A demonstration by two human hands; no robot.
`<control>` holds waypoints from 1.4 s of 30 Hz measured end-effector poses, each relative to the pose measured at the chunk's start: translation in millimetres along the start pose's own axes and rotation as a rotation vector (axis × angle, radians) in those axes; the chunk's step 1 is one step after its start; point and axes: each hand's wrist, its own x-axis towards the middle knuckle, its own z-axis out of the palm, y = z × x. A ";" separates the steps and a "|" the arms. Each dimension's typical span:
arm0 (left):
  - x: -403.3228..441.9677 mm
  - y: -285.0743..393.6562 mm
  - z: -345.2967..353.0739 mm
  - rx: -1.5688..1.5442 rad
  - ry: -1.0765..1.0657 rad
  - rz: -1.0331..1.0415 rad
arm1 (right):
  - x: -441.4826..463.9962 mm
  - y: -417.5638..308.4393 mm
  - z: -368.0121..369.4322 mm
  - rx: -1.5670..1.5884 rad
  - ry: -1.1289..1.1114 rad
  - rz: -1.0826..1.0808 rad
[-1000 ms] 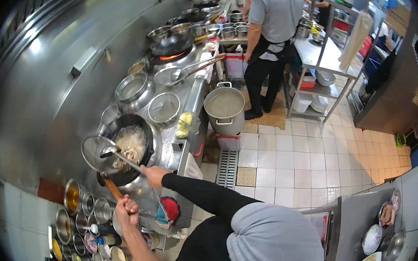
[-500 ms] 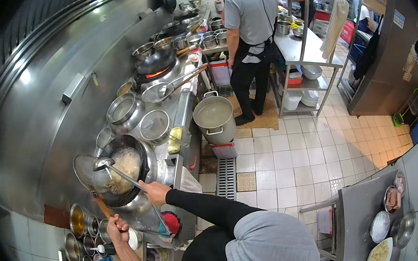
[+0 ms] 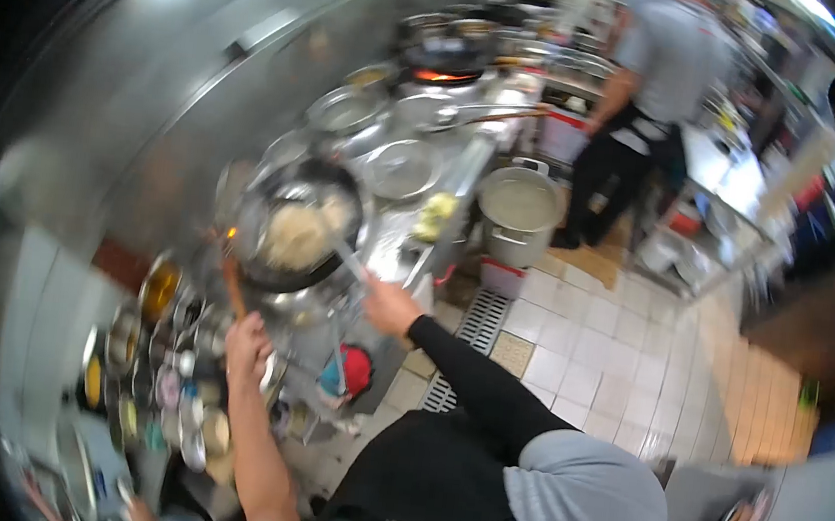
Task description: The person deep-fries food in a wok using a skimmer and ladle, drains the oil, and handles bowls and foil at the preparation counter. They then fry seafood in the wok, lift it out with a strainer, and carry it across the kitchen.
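Observation:
A dark wok (image 3: 257, 240) on the range holds pale food (image 3: 297, 239), too blurred to name. My right hand (image 3: 391, 308), at the end of a black sleeve, is closed round the metal handle of a ladle (image 3: 348, 256). The ladle's bowl end reaches into the wok and is blurred. My left hand (image 3: 248, 347), below and left of the wok, is wrapped round the wooden handle (image 3: 233, 283) of a strainer. A round, smeared outline beside the wok's left rim may be the strainer's head. A small orange glow shows near the handle's far end.
A mesh strainer (image 3: 403, 171) and a metal pan (image 3: 343, 111) lie on the range beyond the wok. A large stockpot (image 3: 521, 198) stands right of the range. Condiment containers (image 3: 162, 286) sit at left. A person (image 3: 662, 73) stands farther back.
The view has swung, shifting the range up and right. The ladle has gone from above the strainer's head into the wok. The strainer's head no longer shows over the wok.

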 end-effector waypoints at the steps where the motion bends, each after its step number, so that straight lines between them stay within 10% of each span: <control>1: 3.9 -2.8 -7.6 -0.029 0.015 -0.005 | 11.1 20.9 17.9 -0.012 0.093 -0.111; 22: 8.9 -38.3 32.6 -0.092 0.158 -0.106 | 99.7 37.6 30.4 -0.086 0.194 -0.004; 30: 5.1 -50.9 74.1 -0.463 0.009 -0.260 | 87.0 -6.1 43.5 0.971 -0.095 0.395; 42: 17.6 -65.6 68.4 -0.918 -0.224 -0.300 | 66.2 -29.3 27.0 1.135 -0.254 0.399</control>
